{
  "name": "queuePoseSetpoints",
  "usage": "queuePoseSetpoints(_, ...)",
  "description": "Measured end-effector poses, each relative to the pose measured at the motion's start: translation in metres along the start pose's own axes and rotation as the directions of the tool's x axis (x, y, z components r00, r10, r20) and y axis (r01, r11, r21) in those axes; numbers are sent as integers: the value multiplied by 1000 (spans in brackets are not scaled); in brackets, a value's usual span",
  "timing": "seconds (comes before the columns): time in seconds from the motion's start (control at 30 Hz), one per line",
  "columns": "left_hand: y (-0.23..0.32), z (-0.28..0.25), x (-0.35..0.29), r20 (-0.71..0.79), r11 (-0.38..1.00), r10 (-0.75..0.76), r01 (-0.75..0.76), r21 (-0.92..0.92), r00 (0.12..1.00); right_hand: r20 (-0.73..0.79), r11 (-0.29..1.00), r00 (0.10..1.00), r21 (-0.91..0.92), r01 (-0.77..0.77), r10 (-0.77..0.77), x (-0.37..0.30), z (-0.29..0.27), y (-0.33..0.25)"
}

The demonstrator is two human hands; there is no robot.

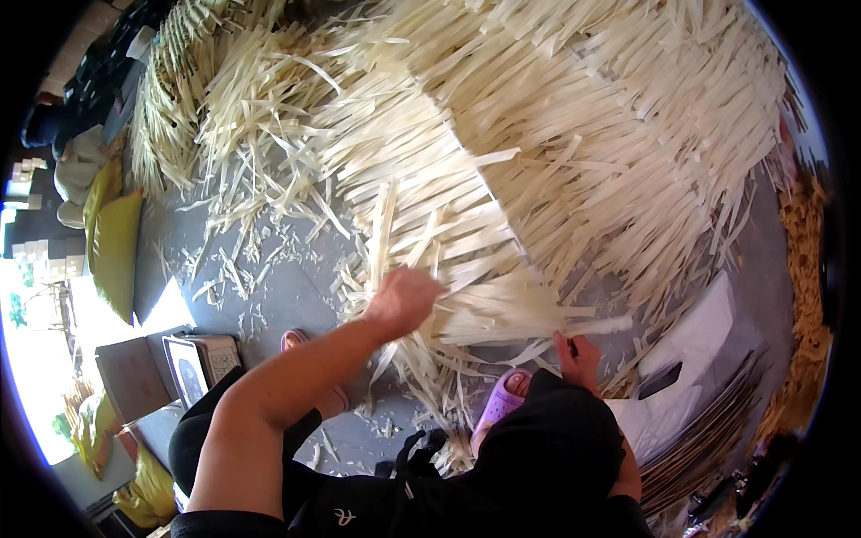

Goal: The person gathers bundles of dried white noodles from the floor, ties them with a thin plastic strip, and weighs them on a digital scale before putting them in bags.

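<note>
Long, pale flat strips of a wood- or leaf-like material lie side by side on the grey floor, crossed by a thin straight rod or cord. Over their near left part is my left hand, curled closed and slightly blurred; what lies in its fingers is hidden. My right hand is closed beside my right knee, at the near right ends of the strips. Something small and dark shows between its fingers, too small to name. The strips between the two hands look smeared by motion.
Loose strips and scraps litter the floor at left. My feet wear pink clogs. A white sheet with a dark flat object and a bundle of thin brown sticks lie at right. Left stand a cardboard box and yellow sacks.
</note>
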State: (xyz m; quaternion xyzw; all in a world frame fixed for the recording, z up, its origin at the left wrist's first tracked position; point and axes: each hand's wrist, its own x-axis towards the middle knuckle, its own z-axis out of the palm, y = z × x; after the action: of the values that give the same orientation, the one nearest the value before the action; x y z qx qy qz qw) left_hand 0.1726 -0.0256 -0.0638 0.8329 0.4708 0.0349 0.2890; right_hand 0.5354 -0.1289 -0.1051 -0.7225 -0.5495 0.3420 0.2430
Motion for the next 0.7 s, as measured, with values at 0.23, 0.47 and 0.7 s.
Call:
queuePoseSetpoints(0.23,-32,-115,88,-343,953,-284,301,-1,895,-76,945,982,295,-143,172,-74,-24,-7)
queuePoseSetpoints(0.47,-60,-146,92,-112,925,-134,165,343,985,-138,972,990,234,6,27,-100,-73,-11)
queuePoseSetpoints(0.7,-51,-184,97,-91,880,18,27,474,996,-150,983,972,-29,181,-184,-108,-136,-9)
